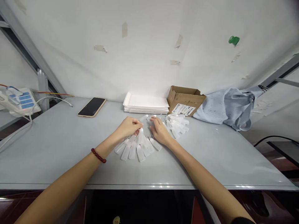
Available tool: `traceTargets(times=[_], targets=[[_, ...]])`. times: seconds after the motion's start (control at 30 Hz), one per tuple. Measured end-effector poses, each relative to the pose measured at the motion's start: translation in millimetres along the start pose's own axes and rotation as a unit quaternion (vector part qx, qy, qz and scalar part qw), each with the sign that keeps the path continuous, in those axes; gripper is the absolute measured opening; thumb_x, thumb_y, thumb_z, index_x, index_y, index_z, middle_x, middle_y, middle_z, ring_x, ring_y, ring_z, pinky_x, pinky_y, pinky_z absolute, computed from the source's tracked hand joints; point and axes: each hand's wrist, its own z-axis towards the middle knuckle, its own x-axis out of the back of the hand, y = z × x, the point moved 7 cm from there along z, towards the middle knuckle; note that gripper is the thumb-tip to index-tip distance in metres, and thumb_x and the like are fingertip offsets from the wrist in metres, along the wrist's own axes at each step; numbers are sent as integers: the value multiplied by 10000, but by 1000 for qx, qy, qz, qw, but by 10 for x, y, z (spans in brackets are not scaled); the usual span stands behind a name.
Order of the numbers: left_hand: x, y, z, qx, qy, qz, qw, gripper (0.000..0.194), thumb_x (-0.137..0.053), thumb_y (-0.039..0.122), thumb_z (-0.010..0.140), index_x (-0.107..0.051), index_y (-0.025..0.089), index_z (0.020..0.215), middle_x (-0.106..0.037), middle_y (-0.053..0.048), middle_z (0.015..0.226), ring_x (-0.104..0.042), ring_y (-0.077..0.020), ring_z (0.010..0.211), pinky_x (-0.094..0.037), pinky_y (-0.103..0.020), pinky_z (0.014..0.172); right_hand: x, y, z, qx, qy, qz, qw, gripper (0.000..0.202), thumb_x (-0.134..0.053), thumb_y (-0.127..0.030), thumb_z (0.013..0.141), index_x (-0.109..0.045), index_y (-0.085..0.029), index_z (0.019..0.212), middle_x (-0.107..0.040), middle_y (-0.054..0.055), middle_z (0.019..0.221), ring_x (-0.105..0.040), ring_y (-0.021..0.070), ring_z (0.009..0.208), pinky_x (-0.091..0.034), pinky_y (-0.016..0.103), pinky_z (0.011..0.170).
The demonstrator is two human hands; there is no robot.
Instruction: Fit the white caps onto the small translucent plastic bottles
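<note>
My left hand [130, 127] is closed in a pinch at the top of a translucent plastic tag [140, 137], which hangs upright over a fanned bunch of similar tags [132, 151] with thin loops. To its right, my right hand [160, 130] rests low over the table, thumb and index finger apart. Its fingertips are close to some loose clear tags [144, 118] lying behind the bunch; whether they touch is hard to make out. A second bunch of tags [178, 124] spreads out on the right, beyond that hand.
A stack of white envelopes [146, 104] lies against the wall, beside an open cardboard box [187, 99] and a light blue cloth [219, 105]. On the left of the grey table [58, 149] are a phone [92, 107], a white cable [50, 97] and a power strip [24, 101].
</note>
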Motion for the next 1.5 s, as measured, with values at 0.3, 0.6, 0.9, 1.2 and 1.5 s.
traceTargets(times=[0.3,0.6,0.9,1.2,1.5], targets=[[-40,119,-9,-98,5,224,970,191,-586,292,677,-700,143,713,-692,-35,681,-625,-190,680,-440,-251,604,-141,39,87,7,-40,-77,996,411,-363,-173,892,-412,-88,1292,-392,201,1388,-290,300,1330,-299,524,1073],[17,116,12,-132,49,260,955,252,-487,304,756,-694,163,729,-712,-56,737,-635,-216,729,-430,-281,646,-57,-28,91,-10,-32,-77,996,341,-361,-188,901,-518,-118,1195,-585,171,1164,-426,318,1134,-397,502,940],[35,137,1,-144,61,270,950,249,-473,291,759,-684,166,718,-705,-62,750,-627,-220,729,-428,-290,658,66,56,50,-73,47,5,996,261,-530,-94,758,-562,-166,1006,-567,124,1006,-571,248,908,-481,401,806],[70,135,5,-149,69,266,950,257,-461,290,762,-683,163,741,-707,-61,773,-630,-222,755,-437,-293,674,307,165,-10,-151,89,151,973,229,-558,-215,788,-527,-172,1010,-638,91,921,-609,217,877,-480,409,810],[85,141,-3,-127,75,230,962,275,-495,318,770,-667,166,922,-708,-65,817,-638,-227,784,-447,-305,701,329,116,-13,-244,68,415,874,308,-640,-371,745,-559,-171,965,-630,16,768,-603,138,663,-465,291,621]])
